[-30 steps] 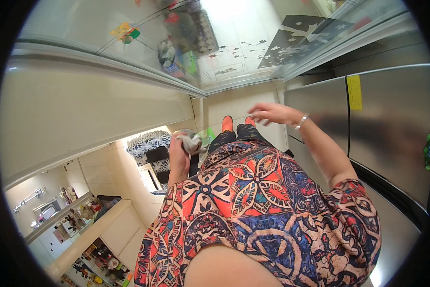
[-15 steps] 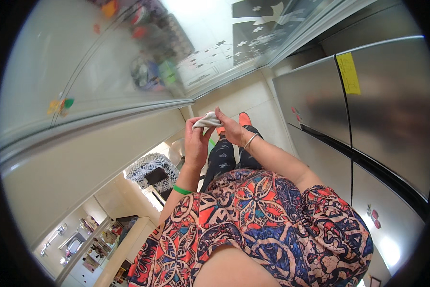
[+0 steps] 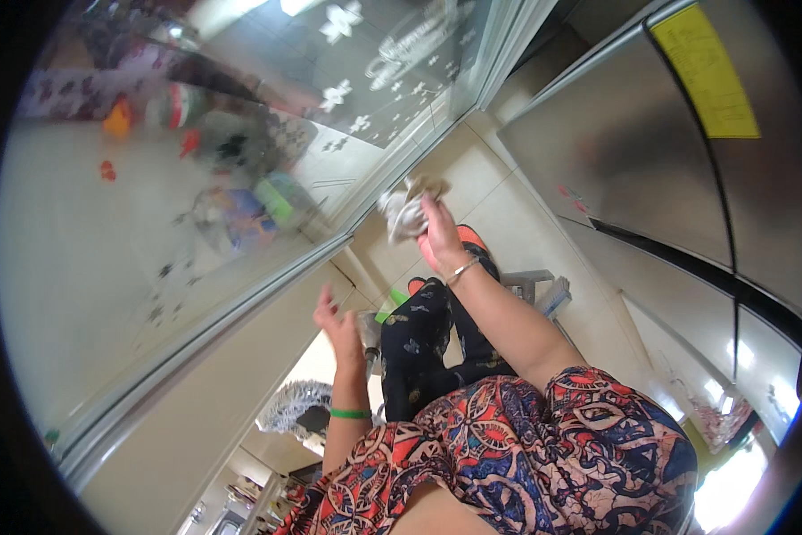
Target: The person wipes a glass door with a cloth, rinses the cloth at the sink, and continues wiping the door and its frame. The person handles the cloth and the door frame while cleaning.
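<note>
A crumpled whitish-grey cloth [image 3: 404,214] hangs from my right hand [image 3: 441,236], whose fingers are wrapped around it. The cloth is bunched and slightly blurred, held in front of the lower edge of a glass panel [image 3: 115,259] that has flower decals. My left hand [image 3: 339,328] is raised to the left with its fingers apart and nothing in it. It is nearest to the pale wall [image 3: 213,383] below the glass panel's metal frame [image 3: 231,292].
A silver refrigerator [image 3: 615,134] with a yellow label [image 3: 708,76] stands on the right. On the tiled floor [image 3: 485,169], a grey brush-like thing [image 3: 554,297] lies right of my legs. A green object [image 3: 390,305] is beside my left foot. Blurred items show through the glass.
My left hand has let go of the cloth and moved down and left. My right hand keeps the cloth, now more bunched up, slightly farther forward. The view has shifted, showing more glass.
</note>
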A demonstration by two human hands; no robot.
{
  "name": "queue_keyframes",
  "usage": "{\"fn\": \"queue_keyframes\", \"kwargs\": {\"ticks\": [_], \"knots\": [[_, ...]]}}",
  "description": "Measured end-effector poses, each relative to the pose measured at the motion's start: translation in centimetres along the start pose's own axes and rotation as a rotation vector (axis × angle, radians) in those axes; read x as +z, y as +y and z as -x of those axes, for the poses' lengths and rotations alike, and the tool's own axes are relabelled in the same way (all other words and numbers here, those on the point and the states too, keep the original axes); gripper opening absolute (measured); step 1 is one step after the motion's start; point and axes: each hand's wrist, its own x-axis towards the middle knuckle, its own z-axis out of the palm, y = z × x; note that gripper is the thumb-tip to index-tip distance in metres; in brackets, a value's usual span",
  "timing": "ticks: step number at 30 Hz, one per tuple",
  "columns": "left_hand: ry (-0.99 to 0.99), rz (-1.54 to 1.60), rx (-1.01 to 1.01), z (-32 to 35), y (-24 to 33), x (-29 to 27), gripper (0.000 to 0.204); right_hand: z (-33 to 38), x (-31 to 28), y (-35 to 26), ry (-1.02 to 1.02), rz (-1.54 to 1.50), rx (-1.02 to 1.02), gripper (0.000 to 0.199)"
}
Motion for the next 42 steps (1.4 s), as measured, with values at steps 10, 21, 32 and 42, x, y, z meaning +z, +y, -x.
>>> {"fn": "queue_keyframes", "kwargs": {"ticks": [10, 21, 32, 42], "knots": [[0.957, 0.008, 0.524, -8.4, 1.3, -9.9, 0.045, -1.2, 17.4, -10.6, 0.155, 0.515, -1.191, 0.057], [1.648, -0.437, 0.969, -1.3, 14.2, -21.6, 0.070, -10.1, 10.5, -10.6, 0.435, 0.332, -1.026, 0.041], [1.843, -0.735, 1.076, -0.4, 14.5, -27.2, 0.058, -17.0, 0.5, -25.0, 0.496, 0.470, -1.072, 0.037], [1.862, -0.805, 1.010, -0.2, 13.5, -25.9, 0.052, -16.6, -1.8, -27.1, 0.953, 1.200, -1.027, 0.038]]}}
